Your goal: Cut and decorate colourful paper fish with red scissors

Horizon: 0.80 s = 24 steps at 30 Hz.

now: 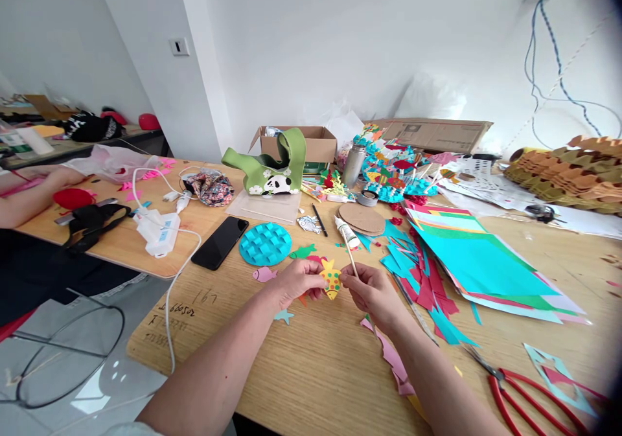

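Note:
A yellow paper fish [331,279] with coloured dots is held upright between my two hands, its tail pointing up. My left hand [304,280] pinches its left edge. My right hand [372,290] touches its right edge and also grips a thin pale stick [348,249] that slants up past the glue tube [346,234]. Around my hands lie a green paper fish [304,251], a pink paper fish [265,274] and a light blue paper fish [284,317]. Behind them sits a woven blue paper disc [265,243].
Red-handled scissors [518,390] lie at the front right, near paper strips [427,280] and coloured sheets [490,261]. A black phone [221,243], white power strip [158,232] and green panda bag [275,170] stand left. Another person's arm [43,193] rests at the far left.

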{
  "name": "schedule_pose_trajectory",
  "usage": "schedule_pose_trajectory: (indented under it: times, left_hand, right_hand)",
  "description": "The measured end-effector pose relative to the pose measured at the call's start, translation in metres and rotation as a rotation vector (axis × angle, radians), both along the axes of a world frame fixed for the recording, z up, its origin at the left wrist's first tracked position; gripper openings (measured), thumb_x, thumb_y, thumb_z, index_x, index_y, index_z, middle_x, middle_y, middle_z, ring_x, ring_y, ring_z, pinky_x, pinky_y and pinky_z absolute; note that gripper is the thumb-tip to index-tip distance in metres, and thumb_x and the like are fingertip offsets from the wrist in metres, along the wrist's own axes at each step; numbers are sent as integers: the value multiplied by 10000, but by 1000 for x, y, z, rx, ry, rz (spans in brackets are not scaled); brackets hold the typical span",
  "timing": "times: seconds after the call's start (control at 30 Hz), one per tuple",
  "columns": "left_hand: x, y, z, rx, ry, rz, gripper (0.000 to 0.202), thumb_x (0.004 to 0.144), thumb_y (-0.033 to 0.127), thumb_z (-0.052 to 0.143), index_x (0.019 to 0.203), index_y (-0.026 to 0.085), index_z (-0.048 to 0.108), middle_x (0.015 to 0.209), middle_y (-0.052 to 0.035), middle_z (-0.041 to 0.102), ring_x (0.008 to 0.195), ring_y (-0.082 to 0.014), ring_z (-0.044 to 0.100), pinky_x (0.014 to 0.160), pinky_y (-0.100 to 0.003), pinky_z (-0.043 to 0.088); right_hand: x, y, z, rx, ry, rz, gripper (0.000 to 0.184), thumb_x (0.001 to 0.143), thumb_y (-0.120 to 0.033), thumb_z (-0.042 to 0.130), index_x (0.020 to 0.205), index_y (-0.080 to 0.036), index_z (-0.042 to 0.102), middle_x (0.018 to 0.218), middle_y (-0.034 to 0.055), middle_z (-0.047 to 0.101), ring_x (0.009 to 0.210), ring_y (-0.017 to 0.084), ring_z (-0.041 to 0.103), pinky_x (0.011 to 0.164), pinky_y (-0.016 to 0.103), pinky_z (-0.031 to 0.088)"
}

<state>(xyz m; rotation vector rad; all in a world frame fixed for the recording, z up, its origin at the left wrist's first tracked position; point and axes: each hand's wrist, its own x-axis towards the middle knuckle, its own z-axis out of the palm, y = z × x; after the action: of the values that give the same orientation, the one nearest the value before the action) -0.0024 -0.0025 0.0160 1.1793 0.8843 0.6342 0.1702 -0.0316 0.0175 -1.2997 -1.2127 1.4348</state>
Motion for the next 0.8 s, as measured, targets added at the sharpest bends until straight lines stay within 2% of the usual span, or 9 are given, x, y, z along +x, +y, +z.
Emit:
schedule_pose_trajectory:
  times: [0.27,0.4,0.57,0.8]
  left_hand:
    - [3,-2,4,35,87,35,146,572,255,634,636,129,602,551,0,578,497,-96,501,527,-228,389]
    - [4,0,-1,6,60,133,153,577,259,633,655,129,613,570,-5,583,497,-95,501,524,-230,388]
    - [4,4,-8,-23,-19,247,158,571,253,664,618,137,568,531,0,562,473,-89,492,510,-226,369]
    - [6,3,-7,-23,-37,227,162,577,241,686,619,130,574,519,6,552,473,-90,497,508,-226,370]
  right_hand:
    - [1,-1,-4,57,-134,20,292,742,-445,620,710,-166,542,481,-92,347,359,32,244,361,206,147]
    - [0,-2,-1,54,-163,25,307,761,-468,594,730,-164,569,481,-88,339,373,41,241,369,213,152]
    - [-2,-3,2,69,-220,70,262,720,-425,625,723,-165,601,545,-62,423,405,46,271,385,219,194]
    - [-4,-4,-1,64,-201,53,228,707,-398,617,685,-180,556,509,-80,383,402,46,247,393,215,191]
